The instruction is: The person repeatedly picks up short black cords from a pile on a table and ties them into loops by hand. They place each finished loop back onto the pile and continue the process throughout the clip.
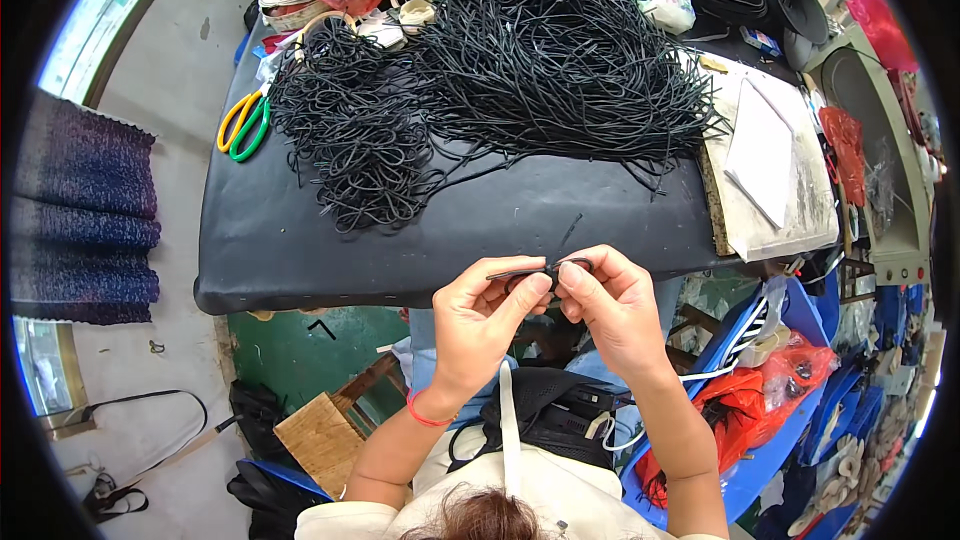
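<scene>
Just off the front edge of the black table, my left hand and my right hand meet in a pinch. Between their fingertips is a thin black cord, bent into small loops. Part of the cord is hidden behind the thumbs, so I cannot tell whether it is knotted. Beyond my hands lies a large heap of black cords, mostly loose strands. To its left sits a smaller pile of looped black cords.
Scissors with yellow and green handles lie at the table's left. On the right are a worn board and a white sheet. A blue bin holding red plastic bags stands by my right arm. A wooden stool is at lower left.
</scene>
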### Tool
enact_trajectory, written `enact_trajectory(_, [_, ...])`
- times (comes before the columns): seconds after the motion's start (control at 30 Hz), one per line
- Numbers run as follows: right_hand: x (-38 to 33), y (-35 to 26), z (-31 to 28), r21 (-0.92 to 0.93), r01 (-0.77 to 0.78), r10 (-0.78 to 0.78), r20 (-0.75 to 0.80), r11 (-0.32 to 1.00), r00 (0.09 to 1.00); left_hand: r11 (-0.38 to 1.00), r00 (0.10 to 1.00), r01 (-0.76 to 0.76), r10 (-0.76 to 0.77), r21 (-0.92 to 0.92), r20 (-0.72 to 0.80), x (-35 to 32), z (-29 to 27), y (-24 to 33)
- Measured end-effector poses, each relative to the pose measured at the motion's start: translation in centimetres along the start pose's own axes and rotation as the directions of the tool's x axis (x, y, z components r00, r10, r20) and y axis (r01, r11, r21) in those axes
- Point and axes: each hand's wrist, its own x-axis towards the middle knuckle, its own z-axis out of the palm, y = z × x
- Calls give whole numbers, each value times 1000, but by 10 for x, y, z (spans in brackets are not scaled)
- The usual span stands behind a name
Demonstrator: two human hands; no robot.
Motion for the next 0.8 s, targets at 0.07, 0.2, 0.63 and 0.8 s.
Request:
enact_trajectory(0.07, [-1, -2, 2, -73, 21, -21, 5, 997, 1000, 1000, 1000, -3, 3, -3, -14, 1, 2, -2])
enact_trajectory(0.2, [-2, -7, 11, -145, 73, -70, 21, 987, 997, 1000, 998, 19, -20, -9, -60, 1, 1, -1])
enact_trajectory(0.63, [1, 2, 24, -323, 116, -111, 36, 939, 993, 997, 990, 74, -70, 36, -122, -4, -11, 4])
enact_trajectory(0.8, [6, 6, 26, -262, 72, -58, 60, 962, 997, 996, 991, 72, -66, 51, -119, 0, -18, 5])
